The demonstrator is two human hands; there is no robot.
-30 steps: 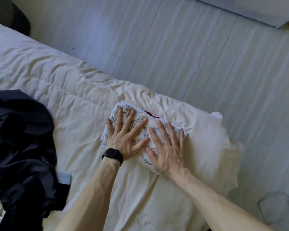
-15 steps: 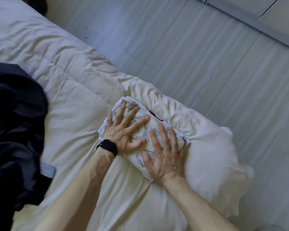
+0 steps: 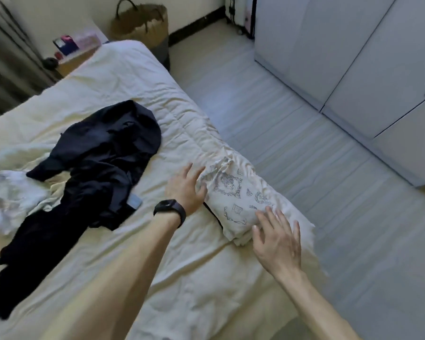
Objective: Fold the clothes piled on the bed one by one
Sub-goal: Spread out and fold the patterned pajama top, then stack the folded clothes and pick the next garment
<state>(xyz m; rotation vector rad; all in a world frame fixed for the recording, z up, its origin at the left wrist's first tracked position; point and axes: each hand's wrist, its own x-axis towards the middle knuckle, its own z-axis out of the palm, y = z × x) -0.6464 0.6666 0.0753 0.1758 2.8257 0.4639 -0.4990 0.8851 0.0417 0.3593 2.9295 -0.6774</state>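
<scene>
Cream bed (image 3: 123, 77): lies under the folded bundle, which sits on the edge that drops to the floor.
Black garment (image 3: 103, 153): unfolded and sprawled, well apart from the bundle on its left; I judge it the next piece.
Pale crumpled clothes (image 3: 8, 195): further left of the bundle, beyond the black piece. They are blurred, so I cannot tell how many pieces there are.
Folded bundle (image 3: 233, 197): white cloth with a line-drawn print, compact and oblong; it looks finished to me.
Right hand (image 3: 277, 244): at the bundle's near end, fingers straight and spread, tips over the cloth, holding nothing. I cannot tell whether they press.
Left hand (image 3: 185, 190): against the bundle's left side, fingers loosely apart, tips touching the cloth, gripping nothing.
Watch (image 3: 169, 208): black band on the left wrist, just left of the bundle.
Step in hand: as I read it, this piece is being let go so the black one can be taken.
Doing it well: I would lift both palms straight up so the layers do not drag open, and nudge the bundle inward from its edge so it cannot slide off. I would then take the black garment by a seam, shake it clear of the pale clothes, and spread it flat left of the bundle before folding.
</scene>
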